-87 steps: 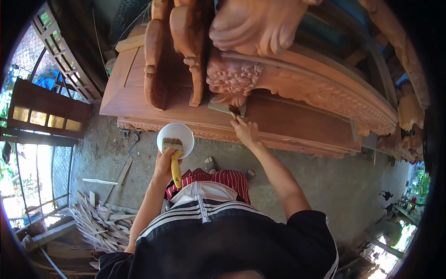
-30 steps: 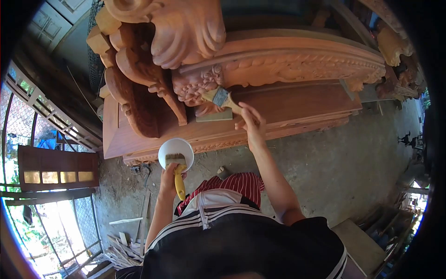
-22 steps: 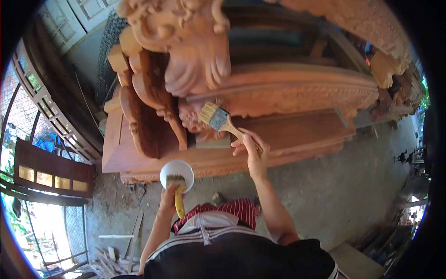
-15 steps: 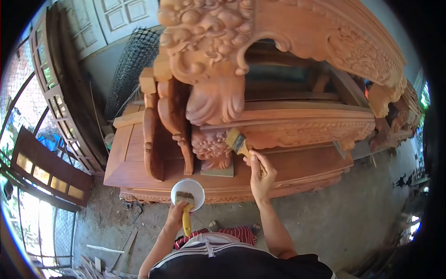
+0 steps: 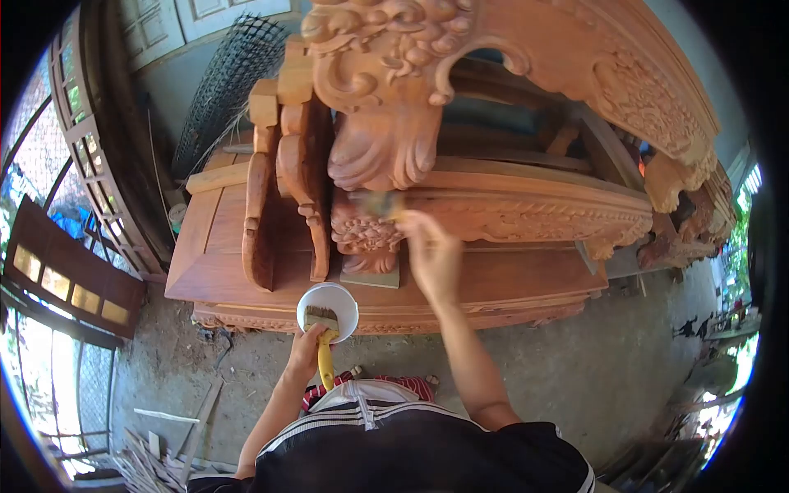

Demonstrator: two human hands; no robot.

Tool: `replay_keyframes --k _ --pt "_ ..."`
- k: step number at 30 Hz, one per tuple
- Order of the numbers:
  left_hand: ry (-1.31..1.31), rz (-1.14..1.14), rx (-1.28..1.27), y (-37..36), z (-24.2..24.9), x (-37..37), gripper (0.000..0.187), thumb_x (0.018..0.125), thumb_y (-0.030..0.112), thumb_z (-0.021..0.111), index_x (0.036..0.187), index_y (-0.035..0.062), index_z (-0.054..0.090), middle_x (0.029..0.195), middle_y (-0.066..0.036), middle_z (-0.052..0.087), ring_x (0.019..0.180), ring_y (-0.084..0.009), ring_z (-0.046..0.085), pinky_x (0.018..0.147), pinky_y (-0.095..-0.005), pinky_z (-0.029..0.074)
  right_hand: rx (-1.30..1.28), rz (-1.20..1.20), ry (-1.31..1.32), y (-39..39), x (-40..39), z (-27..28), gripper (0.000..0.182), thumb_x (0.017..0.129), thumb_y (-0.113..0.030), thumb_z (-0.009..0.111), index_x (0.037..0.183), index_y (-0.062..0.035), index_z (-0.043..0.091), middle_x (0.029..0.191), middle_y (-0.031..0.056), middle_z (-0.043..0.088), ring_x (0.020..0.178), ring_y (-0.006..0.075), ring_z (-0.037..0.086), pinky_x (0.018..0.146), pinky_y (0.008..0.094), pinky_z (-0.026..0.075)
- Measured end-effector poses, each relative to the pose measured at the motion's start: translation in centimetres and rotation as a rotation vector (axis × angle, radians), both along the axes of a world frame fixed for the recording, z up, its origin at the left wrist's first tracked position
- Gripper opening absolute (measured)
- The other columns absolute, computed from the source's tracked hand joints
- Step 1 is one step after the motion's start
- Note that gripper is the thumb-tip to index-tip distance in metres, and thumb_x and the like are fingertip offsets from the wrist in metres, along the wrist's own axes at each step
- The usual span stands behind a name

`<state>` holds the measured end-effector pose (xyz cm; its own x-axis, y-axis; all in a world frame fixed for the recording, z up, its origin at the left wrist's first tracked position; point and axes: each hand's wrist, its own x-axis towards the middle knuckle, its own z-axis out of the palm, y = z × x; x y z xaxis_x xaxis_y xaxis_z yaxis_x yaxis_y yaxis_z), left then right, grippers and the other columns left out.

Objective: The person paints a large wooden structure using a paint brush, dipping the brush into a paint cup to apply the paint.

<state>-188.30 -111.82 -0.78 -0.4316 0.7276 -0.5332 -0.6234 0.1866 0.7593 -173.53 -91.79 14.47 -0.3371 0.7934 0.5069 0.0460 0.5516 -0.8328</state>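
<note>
My right hand [image 5: 436, 261] grips a paintbrush [image 5: 381, 204], smeared by motion, at the carved left end of the lower wooden rail [image 5: 526, 220]. Directly above hangs the scrolled foot of a larger carved wooden piece [image 5: 385, 152]. Low in front of my body, my left hand [image 5: 306, 349] is closed at the near side of a white plastic tub [image 5: 352, 311]. A second paintbrush [image 5: 325, 361] with a yellow handle is held there too, its bristles over the tub's mouth. What is in the tub is hard to make out.
Two curved wooden legs [image 5: 261, 214] stand left of the carving on a wide wooden base [image 5: 209, 267]. Rolled black mesh [image 5: 226, 90] leans at the back wall. Wood scraps [image 5: 152, 460] lie on the concrete floor [image 5: 542, 361], lower left.
My right hand has moved the brush up and to the left across the carving. The tub and yellow-handled brush stay in my left hand. The whole view has shifted slightly.
</note>
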Motion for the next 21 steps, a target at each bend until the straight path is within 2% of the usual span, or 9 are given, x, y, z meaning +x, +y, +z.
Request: replay_keyframes --k 2,5,7,12,15,17,18,19,21 --pt "-0.005 0.031 0.014 -0.4 -0.3 -0.5 0.028 0.083 0.012 0.051 0.11 0.0052 0.048 0.094 -0.011 0.058 0.076 -0.0202 0.06 0.055 -0.0313 0.051 0.162 -0.349 -0.089 1.4 3.2 0.5 0.024 0.093 -0.019 0.051 0.103 -0.0014 0.064 0.092 0.0145 0.068 0.084 0.0191 0.067 0.07 0.0317 0.05" --pt "-0.006 0.077 0.002 -1.0 -1.8 -1.2 0.029 0.083 0.012 0.051 0.111 0.0071 0.047 0.096 -0.01 0.057 0.076 -0.0203 0.06 0.055 -0.0323 0.052 0.151 -0.415 0.037 2.7 5.5 0.6 0.019 0.09 -0.012 0.053 0.102 -0.0018 0.065 0.091 0.0156 0.067 0.081 0.0237 0.067 0.067 0.0334 0.051" --pt "-0.019 0.115 -0.013 -1.1 -2.3 -1.2 0.028 0.083 0.012 0.051 0.111 0.0081 0.047 0.096 -0.01 0.057 0.076 -0.0202 0.06 0.055 -0.0329 0.052 0.311 -0.527 -0.173 1.5 5.1 1.0 0.017 0.088 -0.008 0.054 0.099 -0.0021 0.065 0.088 0.0156 0.067 0.078 0.028 0.066 0.066 0.0353 0.051" --pt "-0.008 0.05 -0.015 -0.2 -1.1 -0.9 0.028 0.083 0.013 0.052 0.11 0.0083 0.047 0.093 -0.009 0.058 0.073 -0.0194 0.06 0.054 -0.0308 0.051 0.474 -0.217 -0.199 -2.1 -1.9 0.0 0.017 0.083 -0.005 0.06 0.099 -0.0027 0.063 0.095 0.0156 0.065 0.081 0.0281 0.066 0.07 0.0353 0.053" --pt "0.004 -0.005 0.001 1.4 -1.1 -0.8 0.026 0.084 0.013 0.052 0.109 0.0062 0.048 0.091 -0.009 0.058 0.072 -0.0191 0.06 0.054 -0.0296 0.05 0.341 -0.023 -0.02 -1.7 -3.5 -0.4 0.018 0.087 -0.008 0.057 0.102 -0.0001 0.062 0.096 0.0163 0.066 0.082 0.0235 0.067 0.068 0.0317 0.053" --pt "0.01 -0.038 0.017 1.9 -0.7 -0.7 0.025 0.084 0.013 0.052 0.107 0.005 0.048 0.09 -0.009 0.058 0.071 -0.019 0.06 0.053 -0.0292 0.05 0.021 0.131 0.011 -1.5 -3.4 -0.3 0.02 0.09 -0.012 0.055 0.103 0.0001 0.063 0.093 0.0146 0.068 0.081 0.0196 0.067 0.068 0.0291 0.053" --pt "-0.004 -0.038 0.038 2.5 -0.5 -0.3 0.025 0.084 0.013 0.052 0.107 0.0038 0.049 0.09 -0.009 0.059 0.071 -0.019 0.06 0.053 -0.0294 0.05 -0.215 0.131 -0.013 -0.9 -1.9 0.2 0.023 0.093 -0.017 0.052 0.104 0.0004 0.063 0.089 0.0123 0.069 0.08 0.0168 0.067 0.07 0.0276 0.052" --pt "-0.021 -0.034 0.062 2.9 -0.2 0.1 0.025 0.083 0.013 0.052 0.106 0.0027 0.049 0.09 -0.01 0.059 0.07 -0.0189 0.059 0.053 -0.0295 0.05 -0.146 0.04 0.011 0.0 -0.4 0.6 0.026 0.093 -0.021 0.052 0.104 -0.0007 0.064 0.087 0.0103 0.07 0.073 0.0155 0.066 0.065 0.0286 0.051" --pt "-0.021 -0.014 0.071 3.6 0.2 0.5 0.026 0.083 0.013 0.053 0.106 0.002 0.05 0.09 -0.011 0.059 0.07 -0.0188 0.059 0.053 -0.0297 0.05 -0.083 -0.155 0.051 2.9 3.6 -0.7 0.03 0.094 -0.026 0.051 0.104 -0.0013 0.065 0.087 0.0114 0.07 0.082 0.0169 0.068 0.073 0.0275 0.051"
